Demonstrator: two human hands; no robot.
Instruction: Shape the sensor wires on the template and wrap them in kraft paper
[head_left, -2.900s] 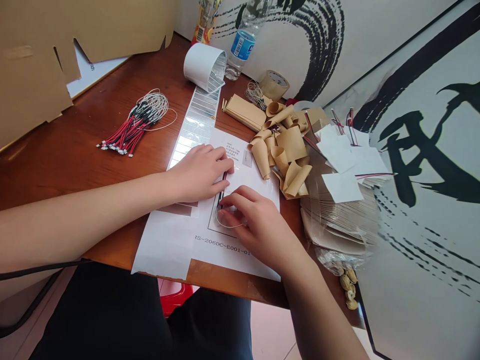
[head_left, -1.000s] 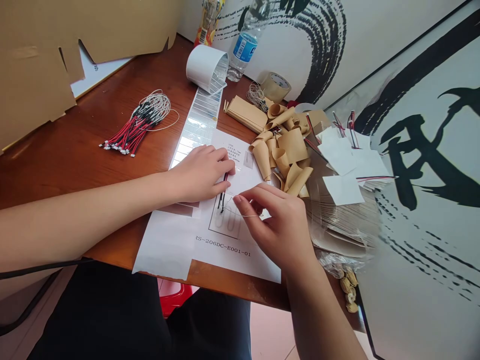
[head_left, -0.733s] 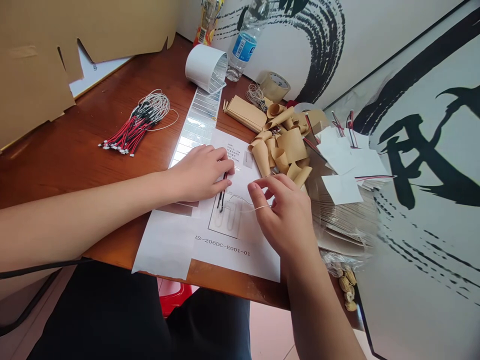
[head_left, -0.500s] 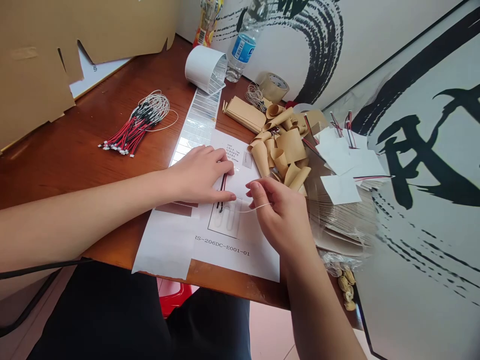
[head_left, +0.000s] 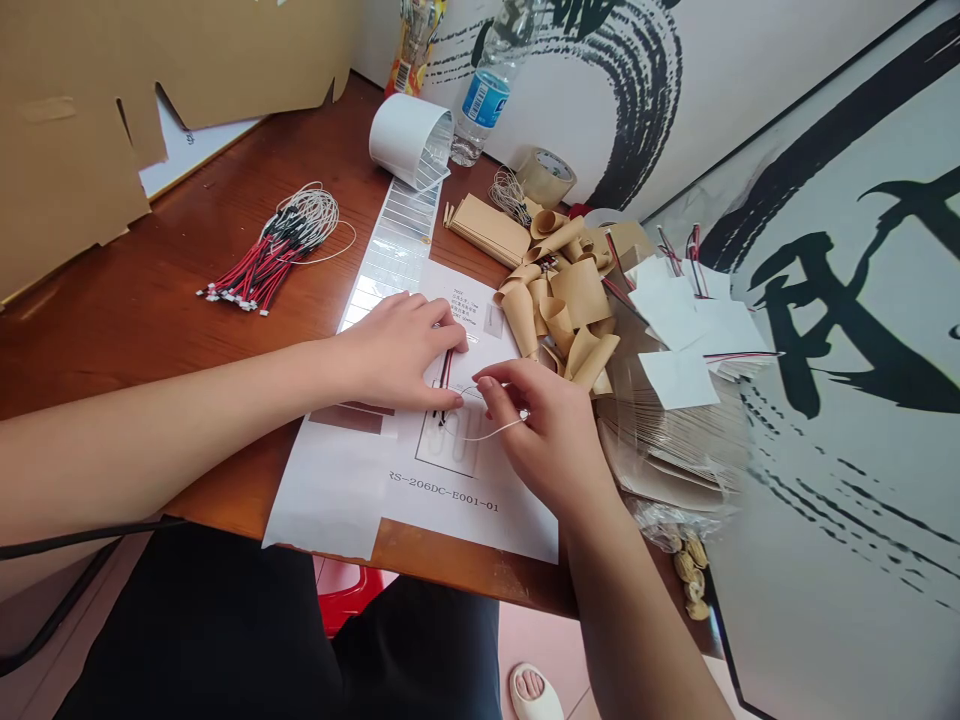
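My left hand [head_left: 405,345] lies palm down on a printed sheet [head_left: 517,530], thumb apart from the fingers. Its fingertips press on the upper end of a short red-and-black cable [head_left: 447,368], and the thumb rests near the cable's lower end. From that lower end a thin white wire [head_left: 487,437] curves to the right. My right hand [head_left: 540,420] is closed in a pinch on this wire, just right of my left thumb. The upper end of the cable is hidden under my left fingers.
A bundle of similar cables [head_left: 277,245] lies at the left. Behind my hands are a label roll [head_left: 401,135], a water bottle [head_left: 484,100] and packing tape [head_left: 547,178]. Curled brown paper pieces [head_left: 581,290] and a bagged stack of cards [head_left: 675,440] fill the right.
My right hand has moved a little left, toward my left thumb, bending the white wire into a loop. The left hand stays nearly still. A slippered foot now shows below.
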